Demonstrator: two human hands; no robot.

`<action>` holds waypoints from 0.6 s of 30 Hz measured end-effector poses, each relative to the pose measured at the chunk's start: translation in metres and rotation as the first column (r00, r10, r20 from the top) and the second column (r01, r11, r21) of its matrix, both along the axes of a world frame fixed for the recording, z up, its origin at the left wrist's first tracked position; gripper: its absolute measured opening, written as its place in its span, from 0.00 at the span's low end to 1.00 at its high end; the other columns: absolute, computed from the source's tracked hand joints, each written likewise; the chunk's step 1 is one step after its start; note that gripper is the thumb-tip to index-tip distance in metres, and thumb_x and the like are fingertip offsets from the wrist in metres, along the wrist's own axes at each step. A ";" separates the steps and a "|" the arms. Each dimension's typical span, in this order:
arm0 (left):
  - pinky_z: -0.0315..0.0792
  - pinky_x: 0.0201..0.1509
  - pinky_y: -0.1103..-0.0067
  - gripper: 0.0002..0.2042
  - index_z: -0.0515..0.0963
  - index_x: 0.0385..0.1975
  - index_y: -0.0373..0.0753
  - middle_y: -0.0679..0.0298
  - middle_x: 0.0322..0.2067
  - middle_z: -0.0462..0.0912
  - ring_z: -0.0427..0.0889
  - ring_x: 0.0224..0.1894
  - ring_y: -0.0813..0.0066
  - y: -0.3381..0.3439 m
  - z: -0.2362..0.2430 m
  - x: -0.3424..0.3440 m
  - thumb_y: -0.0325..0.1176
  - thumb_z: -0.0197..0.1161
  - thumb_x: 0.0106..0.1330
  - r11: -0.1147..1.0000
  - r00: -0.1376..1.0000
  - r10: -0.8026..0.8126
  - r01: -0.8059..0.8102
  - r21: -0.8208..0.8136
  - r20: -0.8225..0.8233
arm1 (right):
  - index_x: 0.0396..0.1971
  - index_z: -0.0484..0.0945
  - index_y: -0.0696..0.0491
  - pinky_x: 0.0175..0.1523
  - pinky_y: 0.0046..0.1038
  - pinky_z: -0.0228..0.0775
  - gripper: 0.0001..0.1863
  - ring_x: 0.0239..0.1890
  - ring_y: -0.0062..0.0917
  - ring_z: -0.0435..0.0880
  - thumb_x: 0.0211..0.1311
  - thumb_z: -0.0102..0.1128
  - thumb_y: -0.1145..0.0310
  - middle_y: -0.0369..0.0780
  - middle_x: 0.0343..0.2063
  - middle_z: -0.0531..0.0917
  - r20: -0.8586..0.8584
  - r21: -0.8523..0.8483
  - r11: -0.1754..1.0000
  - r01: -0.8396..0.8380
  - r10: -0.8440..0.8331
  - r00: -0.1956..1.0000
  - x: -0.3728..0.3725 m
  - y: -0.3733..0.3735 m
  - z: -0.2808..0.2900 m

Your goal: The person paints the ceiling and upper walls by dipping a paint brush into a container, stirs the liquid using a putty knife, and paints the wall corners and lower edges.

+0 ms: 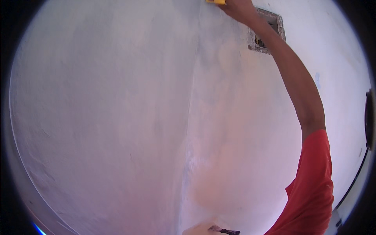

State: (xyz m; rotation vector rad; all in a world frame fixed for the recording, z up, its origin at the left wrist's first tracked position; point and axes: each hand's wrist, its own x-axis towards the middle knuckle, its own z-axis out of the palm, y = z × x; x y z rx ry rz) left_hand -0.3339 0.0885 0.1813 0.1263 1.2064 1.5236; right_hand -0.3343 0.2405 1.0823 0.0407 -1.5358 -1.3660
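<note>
My right arm, in a red sleeve (309, 188), reaches up along the wall (129, 117). At the top edge, my right hand (241, 9) is closed on a yellow tool (216, 1). Most of that tool is cut off, so its kind does not show. Low in the middle, a pale, flat-looking surface (196, 230) comes into view, and a small scraper with a dark handle (229, 232) lies over it. What holds that surface up is hidden. My left hand is out of the picture.
A recessed box opening (263, 41) with a rough frame and some wires sits in the wall behind my right forearm. A vertical corner line (191, 98) runs down the middle of the patchy, plastered wall. A dark object (369, 119) stands at the far right edge.
</note>
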 end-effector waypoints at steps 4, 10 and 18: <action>0.70 0.49 0.64 0.40 0.56 0.71 0.49 0.64 0.56 0.69 0.74 0.52 0.67 -0.006 -0.013 0.005 0.43 0.68 0.59 1.000 1.000 0.005 -0.005 -0.012 0.000 | 0.44 0.82 0.44 0.35 0.36 0.78 0.20 0.35 0.31 0.83 0.51 0.58 0.80 0.33 0.38 0.85 0.146 0.091 0.996 -0.001 -0.012 0.989 -0.013 0.030 -0.074; 0.70 0.47 0.63 0.43 0.54 0.72 0.52 0.65 0.56 0.68 0.74 0.51 0.67 -0.018 -0.064 0.008 0.44 0.70 0.57 0.995 0.994 0.078 -0.072 -0.072 0.078 | 0.37 0.81 0.49 0.33 0.29 0.77 0.13 0.36 0.25 0.81 0.48 0.64 0.77 0.29 0.38 0.84 0.506 -0.160 0.982 0.102 -0.007 0.862 0.001 -0.016 -0.211; 0.70 0.47 0.64 0.42 0.54 0.72 0.52 0.65 0.55 0.69 0.74 0.51 0.68 -0.024 -0.053 0.003 0.43 0.70 0.58 0.997 0.997 0.060 -0.057 -0.056 0.051 | 0.39 0.84 0.56 0.42 0.38 0.77 0.13 0.40 0.40 0.85 0.55 0.66 0.67 0.46 0.39 0.86 0.048 -0.426 0.904 0.014 0.007 0.999 -0.011 -0.011 -0.012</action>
